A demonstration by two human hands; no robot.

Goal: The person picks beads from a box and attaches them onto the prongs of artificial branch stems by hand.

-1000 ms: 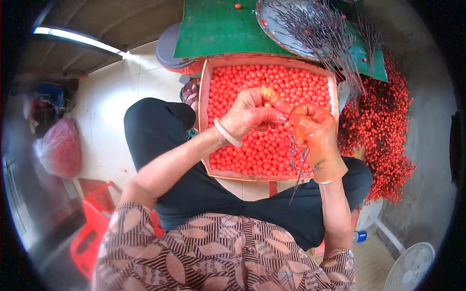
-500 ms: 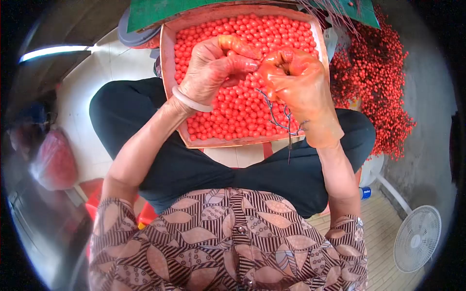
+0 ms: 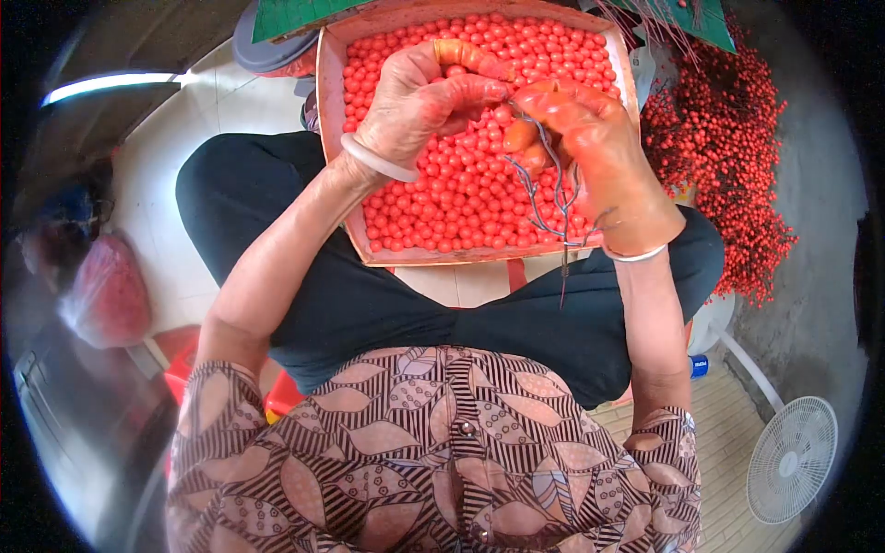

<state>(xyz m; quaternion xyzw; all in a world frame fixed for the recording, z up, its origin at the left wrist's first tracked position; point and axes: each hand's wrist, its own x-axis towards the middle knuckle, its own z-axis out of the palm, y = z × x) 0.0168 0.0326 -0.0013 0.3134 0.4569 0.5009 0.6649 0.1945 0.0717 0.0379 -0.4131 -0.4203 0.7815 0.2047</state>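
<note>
A wooden box (image 3: 328,101) full of round red berries (image 3: 442,207) rests in front of my knees. Above it my left hand (image 3: 424,101), bare with an orange cover on the forefinger and a pale bangle at the wrist, has thumb and forefinger nearly together; whatever lies between their tips is too small to make out. My right hand (image 3: 599,152), in an orange rubber glove, is closed on a thin dark forked twig (image 3: 560,207) that hangs below its fingers over the box's near edge. The fingertips of both hands almost meet.
Red-berried branches (image 3: 719,157) are heaped at the right by the wall. A green board (image 3: 304,17) and a grey lid (image 3: 267,51) lie beyond the box. A white fan (image 3: 791,461) stands lower right, a bagged red bundle (image 3: 111,290) and a red stool (image 3: 180,369) at left.
The view has tilted, so the box appears higher. My right hand has turned and its fingers have loosened from a tight fist, showing more of the twig. My left hand remains beside it.
</note>
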